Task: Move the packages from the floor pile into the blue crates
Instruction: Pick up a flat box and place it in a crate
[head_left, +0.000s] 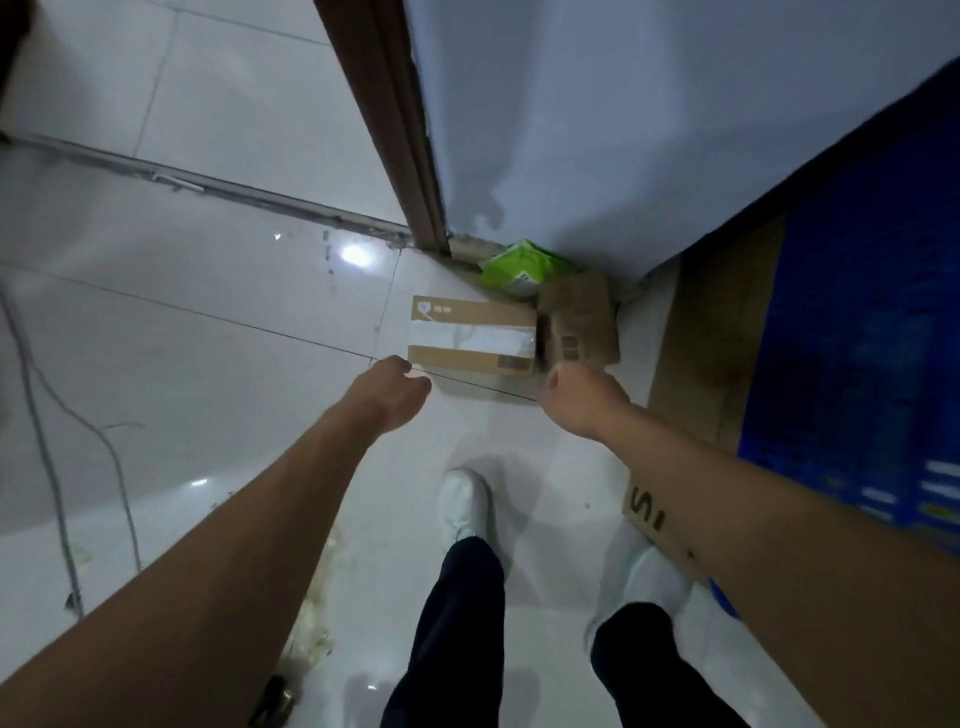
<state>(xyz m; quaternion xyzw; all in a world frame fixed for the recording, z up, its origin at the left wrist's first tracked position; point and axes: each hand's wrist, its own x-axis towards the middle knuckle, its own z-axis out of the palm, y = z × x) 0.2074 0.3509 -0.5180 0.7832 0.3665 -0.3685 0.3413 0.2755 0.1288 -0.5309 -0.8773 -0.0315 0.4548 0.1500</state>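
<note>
1. A long, flat brown cardboard box with a white tape strip (472, 335) lies on the pale tiled floor (208, 338), near a wall corner.
2. A smaller brown cardboard box (584, 319) sits at its right end. A crumpled green plastic mailer bag (519, 265) lies behind both, against the wall.
3. The left hand (392, 389) hovers just beside the long box's near left corner. Its fingers bend out of sight, so I cannot tell whether it grips.
4. The right hand (582, 397) is at the near right corner, fingers hidden and blurred; again, I cannot tell.
5. A blue plastic crate (857, 338) stands at the right, beside a flat brown cardboard sheet (711, 338).
6. 2 white shoes (465, 499) show below.
</note>
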